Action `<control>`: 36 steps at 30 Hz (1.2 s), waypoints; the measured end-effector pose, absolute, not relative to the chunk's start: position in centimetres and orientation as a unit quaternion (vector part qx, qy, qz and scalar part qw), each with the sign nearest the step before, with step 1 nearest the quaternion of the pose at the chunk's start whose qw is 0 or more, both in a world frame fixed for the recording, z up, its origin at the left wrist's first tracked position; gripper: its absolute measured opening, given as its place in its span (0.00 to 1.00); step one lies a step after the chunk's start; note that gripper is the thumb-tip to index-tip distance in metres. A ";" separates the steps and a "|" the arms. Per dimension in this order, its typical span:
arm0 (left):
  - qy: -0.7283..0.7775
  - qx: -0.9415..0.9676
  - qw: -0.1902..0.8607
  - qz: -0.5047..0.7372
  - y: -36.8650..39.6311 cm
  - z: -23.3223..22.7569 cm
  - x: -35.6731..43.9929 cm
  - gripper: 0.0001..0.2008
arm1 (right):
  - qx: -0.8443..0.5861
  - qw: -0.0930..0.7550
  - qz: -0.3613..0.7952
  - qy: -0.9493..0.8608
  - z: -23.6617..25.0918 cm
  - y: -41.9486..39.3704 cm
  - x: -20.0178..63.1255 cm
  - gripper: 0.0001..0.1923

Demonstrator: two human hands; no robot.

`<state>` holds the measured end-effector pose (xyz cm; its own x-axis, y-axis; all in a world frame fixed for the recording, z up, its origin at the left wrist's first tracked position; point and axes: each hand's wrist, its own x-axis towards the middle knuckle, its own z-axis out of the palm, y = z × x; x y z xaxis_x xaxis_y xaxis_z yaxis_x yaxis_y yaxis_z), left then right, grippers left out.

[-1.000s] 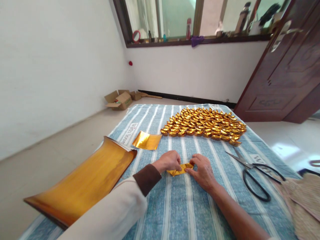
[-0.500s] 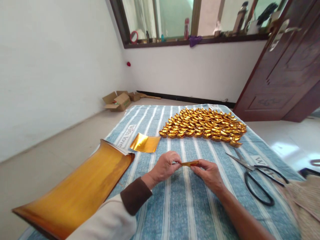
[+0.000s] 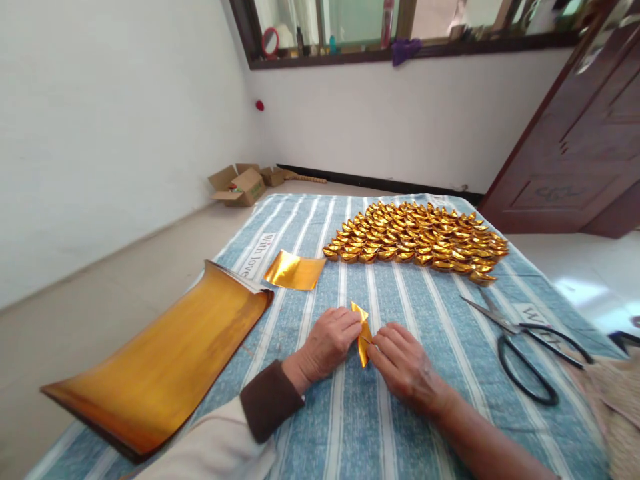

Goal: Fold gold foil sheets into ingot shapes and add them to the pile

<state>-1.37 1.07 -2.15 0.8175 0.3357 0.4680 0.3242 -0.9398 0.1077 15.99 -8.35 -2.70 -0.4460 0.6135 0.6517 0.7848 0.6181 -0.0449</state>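
A small folded gold foil piece [image 3: 362, 331] is pinched upright between the left hand [image 3: 327, 343] and right hand [image 3: 405, 363], both grips closed on it just above the striped bed cover [image 3: 350, 413]. Light, thin and easily creased, it is best held by its folded edges.

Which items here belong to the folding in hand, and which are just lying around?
In use: folded gold paper piece, pinched between left hand and right hand; gold square sheet; gold paper stack; finished gold ingots.
Lying about: scissors, cardboard boxes.
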 end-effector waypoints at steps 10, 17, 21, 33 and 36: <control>0.233 0.919 0.181 0.262 0.0 -2.6 -2.3 0.06 | -0.415 0.315 -0.064 -0.851 -2.7 -8.4 16.2 0.13; 0.258 0.903 0.216 0.266 0.0 -3.0 -2.2 0.04 | -0.423 0.301 -0.029 -0.854 -3.0 -8.4 16.7 0.11; 0.257 0.901 0.228 0.263 0.0 -2.9 -2.3 0.04 | -0.419 0.315 -0.027 -0.851 -3.5 -8.4 17.0 0.10; 0.247 0.901 0.253 0.253 0.5 -3.1 -2.4 0.06 | -0.474 0.372 0.020 -0.798 -3.7 -7.6 16.7 0.07; 0.236 0.899 0.263 0.259 0.6 -3.1 -2.5 0.08 | -0.481 0.374 0.026 -0.793 -3.7 -7.6 16.7 0.08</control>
<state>-2.49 0.64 -3.13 0.7549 0.5601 0.3413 0.2873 -0.7502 0.5956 16.72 -7.55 -3.67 -0.2577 0.7816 0.5680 0.7421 0.5366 -0.4017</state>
